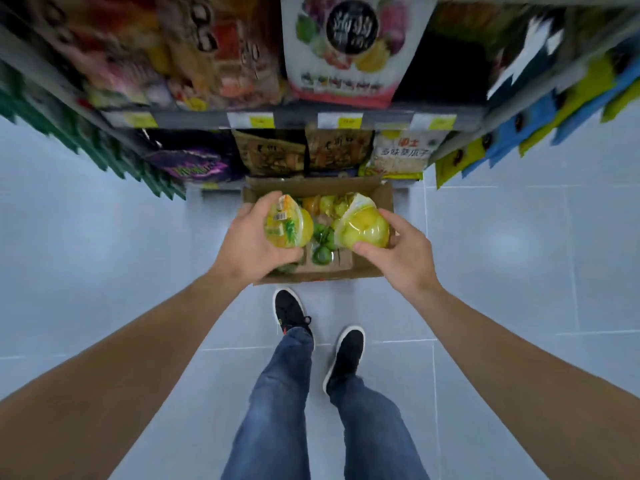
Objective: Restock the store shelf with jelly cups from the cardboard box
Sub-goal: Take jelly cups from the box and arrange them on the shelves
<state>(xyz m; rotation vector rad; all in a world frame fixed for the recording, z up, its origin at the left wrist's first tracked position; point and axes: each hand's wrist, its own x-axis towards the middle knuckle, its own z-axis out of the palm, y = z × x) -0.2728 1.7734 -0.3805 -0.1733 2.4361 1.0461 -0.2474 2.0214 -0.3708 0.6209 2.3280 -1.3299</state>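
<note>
Jelly cups, one (289, 221) gripped in the left hand (249, 244) and another (363, 225) in the right hand (403, 258), hang above the cardboard box (386, 199). The box sits on pale floor tiles (502, 244) against the shelf's bottom edge (294, 118), snack bags (346, 46) crowding overhead.

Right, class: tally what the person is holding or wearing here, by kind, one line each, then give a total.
Yellow jelly cups held over the cardboard box: 2 (one in the left hand at, one in the right hand at)
Black shoes: 2 ()
Total: 4
</note>
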